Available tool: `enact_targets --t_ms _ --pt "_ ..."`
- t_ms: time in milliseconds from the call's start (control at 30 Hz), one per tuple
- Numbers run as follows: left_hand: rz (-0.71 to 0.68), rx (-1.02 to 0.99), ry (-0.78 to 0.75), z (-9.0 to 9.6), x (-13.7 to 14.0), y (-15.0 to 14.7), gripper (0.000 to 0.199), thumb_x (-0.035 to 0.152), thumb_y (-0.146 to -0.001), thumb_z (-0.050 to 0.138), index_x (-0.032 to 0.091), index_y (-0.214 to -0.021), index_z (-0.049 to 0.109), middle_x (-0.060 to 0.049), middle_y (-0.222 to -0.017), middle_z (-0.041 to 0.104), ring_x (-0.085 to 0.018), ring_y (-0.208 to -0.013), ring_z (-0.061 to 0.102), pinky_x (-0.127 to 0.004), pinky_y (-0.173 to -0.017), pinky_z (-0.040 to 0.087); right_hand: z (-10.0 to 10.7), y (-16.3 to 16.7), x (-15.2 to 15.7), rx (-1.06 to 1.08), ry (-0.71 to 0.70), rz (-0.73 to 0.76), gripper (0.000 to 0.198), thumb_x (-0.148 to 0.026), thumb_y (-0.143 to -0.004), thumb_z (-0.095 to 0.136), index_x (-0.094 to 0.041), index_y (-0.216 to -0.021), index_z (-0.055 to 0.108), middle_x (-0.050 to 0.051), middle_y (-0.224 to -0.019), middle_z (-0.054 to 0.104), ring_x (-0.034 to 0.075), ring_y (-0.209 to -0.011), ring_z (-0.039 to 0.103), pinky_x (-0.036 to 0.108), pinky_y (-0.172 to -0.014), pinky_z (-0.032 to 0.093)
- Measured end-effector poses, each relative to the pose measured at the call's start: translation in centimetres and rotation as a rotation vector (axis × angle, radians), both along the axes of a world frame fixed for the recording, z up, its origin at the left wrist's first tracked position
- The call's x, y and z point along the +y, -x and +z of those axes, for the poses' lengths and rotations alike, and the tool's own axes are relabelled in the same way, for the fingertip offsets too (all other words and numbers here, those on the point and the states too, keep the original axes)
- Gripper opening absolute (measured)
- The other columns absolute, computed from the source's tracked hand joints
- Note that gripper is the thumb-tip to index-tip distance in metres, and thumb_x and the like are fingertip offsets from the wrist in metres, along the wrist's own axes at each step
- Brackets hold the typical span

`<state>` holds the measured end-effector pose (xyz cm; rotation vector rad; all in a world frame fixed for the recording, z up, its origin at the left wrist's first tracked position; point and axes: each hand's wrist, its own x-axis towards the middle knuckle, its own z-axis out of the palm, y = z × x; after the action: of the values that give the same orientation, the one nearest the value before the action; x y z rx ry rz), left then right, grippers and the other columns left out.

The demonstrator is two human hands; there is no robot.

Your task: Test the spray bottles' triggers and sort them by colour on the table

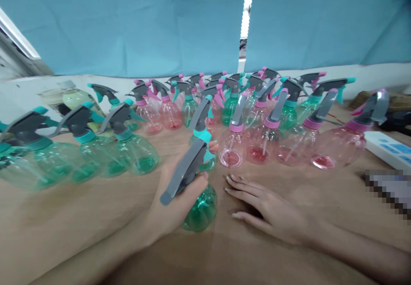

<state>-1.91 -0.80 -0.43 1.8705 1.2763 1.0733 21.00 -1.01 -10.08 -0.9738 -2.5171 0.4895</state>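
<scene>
Green, clear-bodied: one spray bottle (pixel 201 210), front centre of the bench (pixel 90 238), with grey head (pixel 186 169) and turquoise trigger (pixel 209 156). Location: within the left hand (pixel 177 208), which is closed round it below the head; the body shows beneath the thumb, the head slants above the knuckles with its grey tail toward the wearer. Whether the base touches the bench cannot be told.

Right hand (pixel 261 201): palm down at the bench, fingers extended and a little spread, holding nothing; just to the right of the bottle, apart from it.

Green row (pixel 138 156): similar bottles, turquoise collars, standing at left.

Pink row (pixel 231 148): four bottles, pink collars, standing at right, nearest ones just beyond the right fingertips.

Rear group (pixel 171 115): green and pink bottles mixed, heads overlapping.

White device (pixel 391 150): blue keys, far right.

Curtain (pixel 144 23): blue, hung behind.
</scene>
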Motion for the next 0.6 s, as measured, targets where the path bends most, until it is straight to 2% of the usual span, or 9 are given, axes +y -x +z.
enact_targets --t_ms 133,200,333,400,500,600 --pt "-0.007 -0.059 0.044 0.0 -0.1 -0.1 0.027 0.020 -0.080 0.053 0.026 -0.103 0.066 0.003 -0.071 0.069 -0.020 -0.079 0.068 -0.035 -0.084 0.051 0.1 0.0 0.0 -0.027 -0.010 0.001 0.055 -0.043 -0.095 0.047 -0.022 -0.144 0.038 0.006 -0.150 0.037 0.023 -0.140 0.032 0.045 -0.114 0.031" --pt "-0.010 -0.058 0.047 0.1 -0.1 0.0 0.027 0.021 -0.079 0.054 0.027 -0.102 0.066 0.002 -0.074 0.070 -0.021 -0.084 0.068 -0.035 -0.086 0.050 0.1 0.0 0.0 -0.040 -0.015 -0.002 0.055 -0.044 -0.095 0.047 -0.021 -0.144 0.038 0.006 -0.151 0.037 0.022 -0.140 0.031 0.045 -0.114 0.032" --pt "0.005 -0.035 0.025 0.5 -0.2 -0.2 0.029 0.021 -0.076 0.053 0.026 -0.101 0.066 0.000 -0.083 0.071 -0.020 -0.084 0.066 -0.032 -0.079 0.052 0.1 0.0 0.0 -0.047 -0.014 -0.003 0.055 -0.045 -0.095 0.046 -0.022 -0.144 0.038 0.006 -0.151 0.036 0.022 -0.140 0.031 0.044 -0.113 0.032" --pt "-0.017 -0.035 0.022 0.7 -0.2 -0.3 0.033 0.020 -0.075 0.052 0.026 -0.105 0.065 0.001 -0.081 0.069 -0.020 -0.082 0.065 -0.030 -0.075 0.051 0.1 0.0 0.0 -0.058 -0.013 -0.003 0.054 -0.045 -0.096 0.045 -0.021 -0.144 0.039 0.006 -0.151 0.036 0.022 -0.140 0.030 0.044 -0.114 0.032" --pt "-0.034 -0.027 0.026 0.9 -0.2 -0.3 0.037 0.021 -0.076 0.051 0.025 -0.111 0.063 0.003 -0.070 0.064 -0.018 -0.065 0.061 -0.029 -0.062 0.049 0.1 0.0 0.0 -0.086 -0.014 -0.008 0.055 -0.046 -0.096 0.044 -0.020 -0.144 0.039 0.005 -0.152 0.034 0.021 -0.141 0.029 0.043 -0.114 0.031" --pt "-0.027 -0.011 0.021 1.0 -0.2 -0.3 0.036 0.024 -0.077 0.051 0.026 -0.110 0.064 0.003 -0.071 0.063 -0.017 -0.059 0.058 -0.030 -0.060 0.049 0.1 0.0 0.0 -0.081 -0.013 -0.011 0.055 -0.046 -0.096 0.045 -0.020 -0.143 0.039 0.005 -0.152 0.034 0.021 -0.141 0.029 0.043 -0.114 0.031"
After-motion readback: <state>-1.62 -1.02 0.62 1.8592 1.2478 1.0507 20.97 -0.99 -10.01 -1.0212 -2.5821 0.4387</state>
